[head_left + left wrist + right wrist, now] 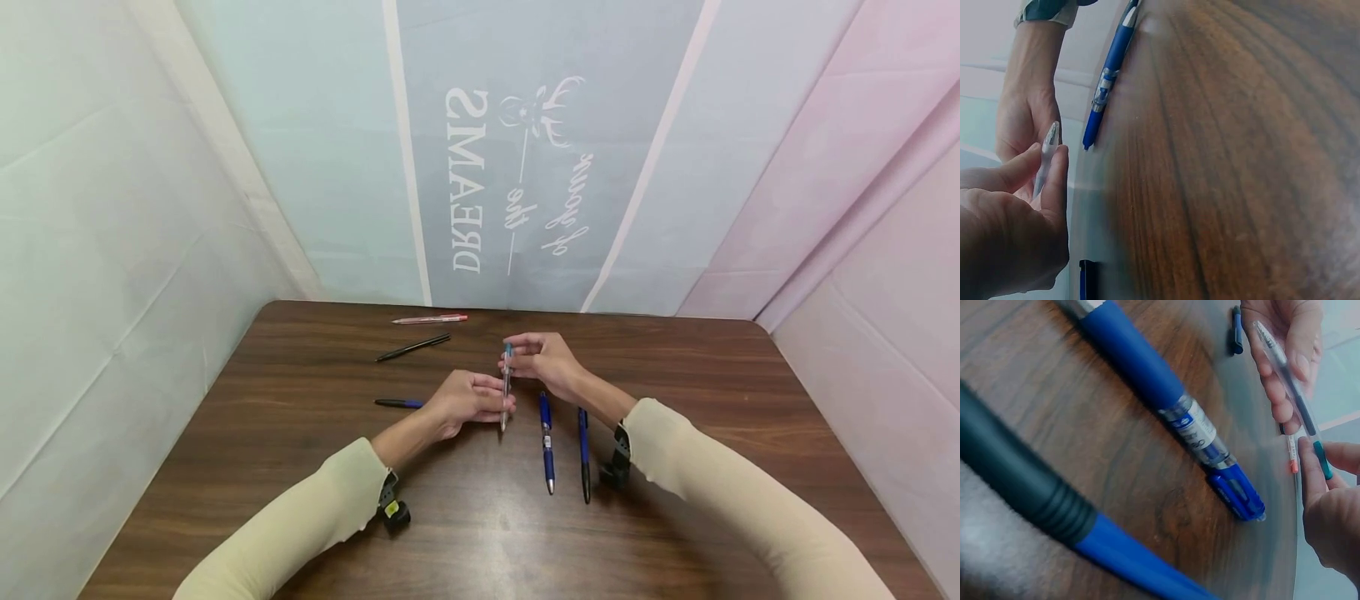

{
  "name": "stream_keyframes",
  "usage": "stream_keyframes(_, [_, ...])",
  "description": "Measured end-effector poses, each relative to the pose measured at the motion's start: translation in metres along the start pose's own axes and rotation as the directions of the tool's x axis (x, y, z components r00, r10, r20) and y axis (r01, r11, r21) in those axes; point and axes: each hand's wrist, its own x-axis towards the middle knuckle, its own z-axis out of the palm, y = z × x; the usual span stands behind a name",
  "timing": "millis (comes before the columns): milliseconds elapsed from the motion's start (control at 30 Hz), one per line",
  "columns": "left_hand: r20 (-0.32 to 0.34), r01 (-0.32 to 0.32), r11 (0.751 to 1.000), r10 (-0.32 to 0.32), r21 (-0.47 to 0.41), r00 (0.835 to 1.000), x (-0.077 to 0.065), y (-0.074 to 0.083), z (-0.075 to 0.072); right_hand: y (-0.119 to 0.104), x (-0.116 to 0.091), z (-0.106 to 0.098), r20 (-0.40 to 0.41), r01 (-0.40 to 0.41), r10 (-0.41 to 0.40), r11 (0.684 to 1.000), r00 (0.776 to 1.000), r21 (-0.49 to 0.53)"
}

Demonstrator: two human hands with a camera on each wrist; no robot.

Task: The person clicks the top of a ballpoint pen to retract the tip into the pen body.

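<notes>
Both hands hold one clear-barrelled pen (pixel 507 383) with a teal top end, upright in the head view. My left hand (pixel 467 400) pinches it near the tip between thumb and fingers. At the teal end, the fingers of my right hand (pixel 547 364) grip it. The right wrist view shows the pen (pixel 1291 387) with its dark refill inside the clear barrel. Below the right hand lie a blue pen (pixel 547 446) with a printed label and a blue pen with a black grip (pixel 584 458). Another blue-and-black pen (pixel 397 403) is partly hidden by the left hand.
A black pen (pixel 412 347) lies on the brown wooden table (pixel 315 467) left of the hands. Behind it, near the far edge, is a clear pen with a red end (pixel 430 319). Cloth sheets (pixel 337 167) hang around the back and sides.
</notes>
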Motion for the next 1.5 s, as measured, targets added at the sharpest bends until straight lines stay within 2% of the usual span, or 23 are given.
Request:
stream_keyframes(333, [0.040,-0.030,0.996,0.027,0.081,0.999,-0.006,-0.004,0.003,0.001,-0.010,-0.003,0.041,0.027,-0.026,0.999,0.999,-0.027])
stream_keyframes(700, [0.067,-0.048,0.981,0.036,0.189,0.997,-0.014,-0.008,0.006,0.005,-0.018,-0.007,0.081,0.044,-0.032,0.987,0.996,-0.152])
stream_keyframes(1067, [0.076,-0.026,0.968,0.007,0.250,0.997,-0.019,-0.012,0.010,0.004,-0.027,-0.009,0.084,0.047,-0.022,0.950,0.996,-0.309])
stream_keyframes(1167, [0.082,-0.032,0.962,0.010,0.273,0.997,-0.020,-0.014,0.012,0.004,-0.028,-0.010,0.095,0.064,-0.029,0.918,0.995,-0.390])
stream_keyframes(1267, [0.093,-0.075,0.933,0.045,0.353,0.995,-0.023,-0.017,0.014,0.005,-0.030,-0.010,0.113,0.097,-0.050,0.879,0.992,-0.466])
stream_keyframes(1333, [0.097,-0.109,0.902,0.075,0.418,0.992,-0.024,-0.018,0.015,0.004,-0.032,-0.010,0.124,0.123,-0.068,0.849,0.990,-0.515])
stream_keyframes(1400, [0.092,-0.134,0.863,0.102,0.487,0.991,-0.025,-0.019,0.016,0.003,-0.033,-0.009,0.135,0.143,-0.082,0.832,0.987,-0.536])
stream_keyframes(1500, [0.079,-0.149,0.820,0.126,0.553,0.989,-0.026,-0.020,0.017,0.003,-0.034,-0.008,0.146,0.167,-0.101,0.809,0.984,-0.563])
